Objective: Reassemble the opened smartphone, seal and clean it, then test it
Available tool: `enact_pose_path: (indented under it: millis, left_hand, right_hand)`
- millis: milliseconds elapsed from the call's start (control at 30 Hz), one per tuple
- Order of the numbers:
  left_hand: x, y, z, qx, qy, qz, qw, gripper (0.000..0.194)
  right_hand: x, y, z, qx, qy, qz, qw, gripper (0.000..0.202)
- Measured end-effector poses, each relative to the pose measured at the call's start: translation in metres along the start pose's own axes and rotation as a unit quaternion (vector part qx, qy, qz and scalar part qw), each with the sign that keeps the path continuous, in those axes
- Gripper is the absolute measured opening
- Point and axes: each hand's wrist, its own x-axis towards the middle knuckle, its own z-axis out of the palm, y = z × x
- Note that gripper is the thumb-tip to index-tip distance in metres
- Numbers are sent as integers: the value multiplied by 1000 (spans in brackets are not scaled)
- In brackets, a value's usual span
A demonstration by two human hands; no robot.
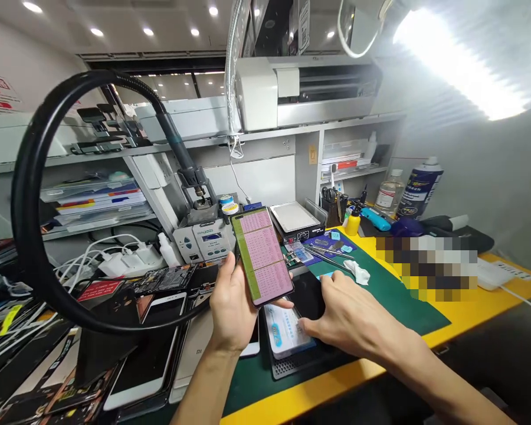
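Observation:
My left hand [234, 307] is closed round a smartphone [265, 254], held tilted up toward me. Its lit screen is pink with rows of small text, and a green band runs down its left side. My right hand [343, 313] is low over a black mat [287, 369] with a perforated edge. Its thumb and forefinger are spread apart, and the thumb touches the right side of a white and blue box [285, 333]; the other fingertips are hidden. Under my left wrist, part of a white phone [251, 345] shows.
Several phones and phone parts [148, 354] are crowded at left, below a looping black hose [26, 195]. A soldering station [207, 239] stands behind. On the green mat [393, 301] lie tweezers [331, 260] and a crumpled white tissue [357, 273]. Bottles and a spray can [418, 189] stand at back right.

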Motion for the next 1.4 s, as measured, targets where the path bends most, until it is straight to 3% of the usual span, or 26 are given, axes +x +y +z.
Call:
enact_pose_path:
  millis: [367, 600, 867, 1100, 1400]
  left_hand:
    - [-4, 1, 2, 2, -25, 2, 1000, 64]
    - [-1, -4, -6, 4, -20, 3, 1000, 68]
    - [0, -3, -5, 11, -14, -2, 1000, 68]
    - [-1, -2, -4, 15, -5, -10, 1000, 69]
    - [1, -4, -5, 16, 10, -18, 1000, 71]
  right_hand:
    - [0, -2, -11, 35, -49, 21, 998, 30]
    - [11, 12, -8, 74, -78, 35, 994, 47]
    - [13, 21, -5, 118, -81, 21, 989, 42]
    - [20, 38, 0, 128, -44, 42, 990, 56]
    - [64, 60, 6, 179, 66, 41, 981, 74]
